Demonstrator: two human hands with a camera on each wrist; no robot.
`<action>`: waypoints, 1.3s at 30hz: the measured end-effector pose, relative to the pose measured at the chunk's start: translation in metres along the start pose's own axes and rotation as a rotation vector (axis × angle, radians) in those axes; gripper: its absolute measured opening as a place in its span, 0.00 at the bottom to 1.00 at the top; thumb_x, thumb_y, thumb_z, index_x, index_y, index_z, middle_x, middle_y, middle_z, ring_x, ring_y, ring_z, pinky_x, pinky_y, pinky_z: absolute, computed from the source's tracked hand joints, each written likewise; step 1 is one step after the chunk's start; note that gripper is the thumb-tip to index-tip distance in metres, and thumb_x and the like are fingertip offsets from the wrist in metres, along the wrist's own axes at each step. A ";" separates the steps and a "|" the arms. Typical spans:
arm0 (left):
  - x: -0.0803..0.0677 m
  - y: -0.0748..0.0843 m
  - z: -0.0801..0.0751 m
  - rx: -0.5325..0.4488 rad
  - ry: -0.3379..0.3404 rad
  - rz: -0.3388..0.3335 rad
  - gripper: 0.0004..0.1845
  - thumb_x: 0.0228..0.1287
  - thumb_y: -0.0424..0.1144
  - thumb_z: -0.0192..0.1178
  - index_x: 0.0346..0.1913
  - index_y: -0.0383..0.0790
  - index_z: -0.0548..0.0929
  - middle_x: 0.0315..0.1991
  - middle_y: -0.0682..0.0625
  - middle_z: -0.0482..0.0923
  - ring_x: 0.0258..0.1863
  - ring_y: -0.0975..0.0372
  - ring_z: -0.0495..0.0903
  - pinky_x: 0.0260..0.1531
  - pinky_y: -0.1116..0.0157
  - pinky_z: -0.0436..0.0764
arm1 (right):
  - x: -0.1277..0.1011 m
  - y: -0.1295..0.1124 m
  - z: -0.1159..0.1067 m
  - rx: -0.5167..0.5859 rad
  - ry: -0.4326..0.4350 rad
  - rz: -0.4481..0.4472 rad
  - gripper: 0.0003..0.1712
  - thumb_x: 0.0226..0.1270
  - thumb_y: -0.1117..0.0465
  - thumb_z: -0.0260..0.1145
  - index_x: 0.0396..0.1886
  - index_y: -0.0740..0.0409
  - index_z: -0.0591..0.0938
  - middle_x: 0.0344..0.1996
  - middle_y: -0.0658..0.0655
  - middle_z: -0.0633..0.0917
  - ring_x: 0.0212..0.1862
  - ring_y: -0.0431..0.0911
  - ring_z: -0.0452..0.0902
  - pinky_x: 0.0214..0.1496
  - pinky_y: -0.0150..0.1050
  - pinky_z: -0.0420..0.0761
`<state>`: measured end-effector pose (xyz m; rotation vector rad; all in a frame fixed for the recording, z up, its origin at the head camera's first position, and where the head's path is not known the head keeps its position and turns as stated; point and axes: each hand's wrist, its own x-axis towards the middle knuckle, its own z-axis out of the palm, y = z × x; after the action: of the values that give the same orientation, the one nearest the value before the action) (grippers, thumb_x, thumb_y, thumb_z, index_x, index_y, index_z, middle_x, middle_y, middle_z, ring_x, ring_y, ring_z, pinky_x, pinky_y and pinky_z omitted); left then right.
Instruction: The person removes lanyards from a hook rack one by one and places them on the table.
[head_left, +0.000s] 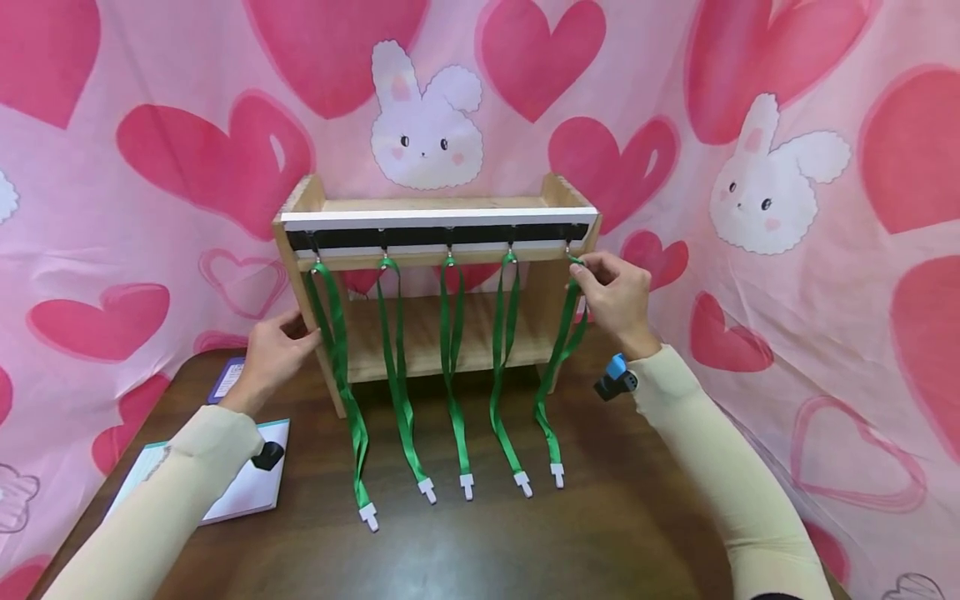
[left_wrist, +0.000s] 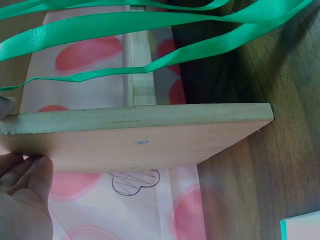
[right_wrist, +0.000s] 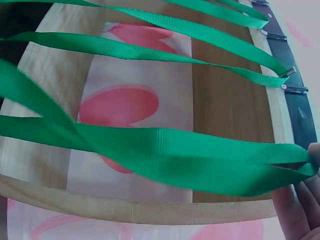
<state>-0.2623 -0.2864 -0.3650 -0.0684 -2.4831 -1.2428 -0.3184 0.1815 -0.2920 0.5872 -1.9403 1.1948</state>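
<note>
Pink cloth printed with hearts and rabbits [head_left: 780, 179] backs and flanks a dark wooden table [head_left: 600, 533].

Head view. Item: small wooden shelf rack [head_left: 438, 204], standing upright at the middle of the table, far from the viewer. Along its upper front edge runs a black strip with five hooks. Five green lanyards hang from the hooks, their white plastic end clips lying on the table nearer the viewer. The rightmost lanyard [head_left: 558, 358] hangs at the rack's right end. The right hand [head_left: 617, 293] pinches the top loop of that lanyard just below its hook, fingers curled on the ribbon. The left hand [head_left: 276, 352] rests against the rack's left side panel, fingers fairly straight, thumb toward the front edge. A notepad [head_left: 247, 492] lies near left on the table; a purple card sits behind it.

Left wrist view. The rack's side panel [left_wrist: 150, 137] fills the middle, a screw head showing; fingertips [left_wrist: 35, 167] touch its face and the thumb its edge, pressing rather than wrapping.

Right wrist view. Green ribbon [right_wrist: 165, 155] crosses the frame, wide and flat; fingertips [right_wrist: 312, 155] hold its looped end near the black strip [right_wrist: 302, 112].

Handling, as judged: the lanyard is light, limp woven ribbon, not fragile, likely to twist and slide. Best taken at the top loop beside the hook. The rack looks light enough to shift, so bracing its side suits it.
</note>
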 end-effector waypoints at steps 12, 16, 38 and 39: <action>0.002 -0.001 0.002 -0.010 0.003 -0.015 0.32 0.70 0.47 0.63 0.71 0.36 0.73 0.62 0.34 0.80 0.60 0.44 0.82 0.56 0.66 0.81 | -0.007 0.002 -0.014 0.016 0.102 0.116 0.09 0.69 0.65 0.67 0.40 0.70 0.86 0.33 0.70 0.88 0.30 0.29 0.84 0.37 0.19 0.82; 0.002 0.000 0.001 -0.003 -0.009 -0.026 0.31 0.70 0.47 0.63 0.71 0.36 0.73 0.62 0.34 0.80 0.60 0.44 0.82 0.56 0.65 0.82 | -0.013 -0.001 -0.023 -0.005 0.102 0.164 0.11 0.70 0.65 0.67 0.41 0.72 0.86 0.34 0.72 0.88 0.30 0.29 0.84 0.36 0.19 0.82; 0.003 0.001 0.000 -0.021 -0.015 -0.013 0.31 0.69 0.45 0.64 0.70 0.34 0.74 0.62 0.32 0.80 0.60 0.43 0.82 0.48 0.82 0.79 | -0.051 0.065 -0.044 -0.410 -0.119 -0.087 0.08 0.61 0.60 0.74 0.38 0.59 0.89 0.29 0.57 0.91 0.29 0.49 0.87 0.36 0.14 0.73; 0.003 0.001 -0.001 -0.017 -0.011 -0.009 0.30 0.69 0.45 0.64 0.70 0.34 0.74 0.62 0.32 0.80 0.60 0.43 0.82 0.49 0.81 0.80 | -0.053 0.065 -0.042 -0.409 -0.129 -0.120 0.07 0.61 0.62 0.74 0.37 0.60 0.89 0.28 0.57 0.91 0.27 0.48 0.86 0.35 0.16 0.75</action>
<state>-0.2648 -0.2874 -0.3628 -0.0689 -2.4852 -1.2699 -0.3171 0.2481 -0.3578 0.5621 -2.1454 0.6709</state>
